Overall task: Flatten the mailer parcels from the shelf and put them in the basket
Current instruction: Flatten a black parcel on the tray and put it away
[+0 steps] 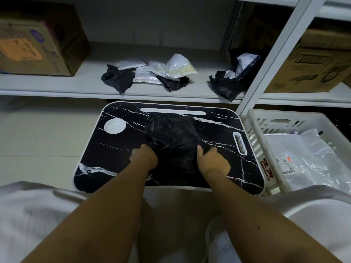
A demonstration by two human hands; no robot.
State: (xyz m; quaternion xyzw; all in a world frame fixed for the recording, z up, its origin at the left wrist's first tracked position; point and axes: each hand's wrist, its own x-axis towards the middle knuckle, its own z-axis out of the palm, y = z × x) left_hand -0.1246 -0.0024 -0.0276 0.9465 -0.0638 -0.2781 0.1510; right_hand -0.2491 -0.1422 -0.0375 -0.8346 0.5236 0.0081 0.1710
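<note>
A black mailer parcel [171, 137] lies crumpled on the black marble-pattern lap table [114, 164]. My left hand [144, 156] grips its near left edge. On the near right edge my right hand [211, 160] holds the parcel, thumb on top. More mailer parcels sit on the white shelf [57, 86]: a heap of white and black ones [152, 73] in the middle and a black heap [231, 76] to the right. The white basket [254, 133] stands right of the table and holds flat white parcels [307, 160].
Cardboard boxes stand on the shelf at far left [38, 44] and far right [313, 61]. A white shelf upright [271, 59] rises between table and basket. The table has a round cup recess [115, 126] and a slot [240, 143]. Pale floor lies to the left.
</note>
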